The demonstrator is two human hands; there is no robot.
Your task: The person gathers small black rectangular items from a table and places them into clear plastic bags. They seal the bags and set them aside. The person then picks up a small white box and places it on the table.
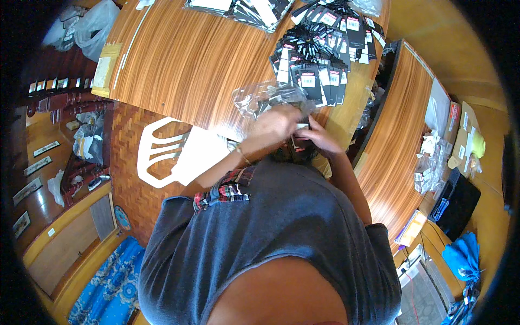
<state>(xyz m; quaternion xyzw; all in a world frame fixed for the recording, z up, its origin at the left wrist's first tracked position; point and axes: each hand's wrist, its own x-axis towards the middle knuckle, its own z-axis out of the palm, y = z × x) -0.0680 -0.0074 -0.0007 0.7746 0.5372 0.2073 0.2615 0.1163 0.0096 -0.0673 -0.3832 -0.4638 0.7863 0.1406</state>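
Note:
Close to my body at the table edge, my two hands nearly meet. My left hand (279,122) reaches across beside a crumpled clear plastic bag (246,100); its fingers are smeared and partly hidden, so I cannot tell what they hold. My right hand (323,140) is closed on a small bunch of dark hang tags (299,145), with a white and red label showing. Just beyond lies a fanned bundle of black hang tags (307,80) with white labels, its black cords gathered in the middle.
More hang tags (352,24) and a pile of black and white cards (260,13) lie at the table's far side. A white plastic chair (197,154) stands at the left. On the right, a wooden side counter (392,138) holds plastic bags (430,170) and a dark device (460,203).

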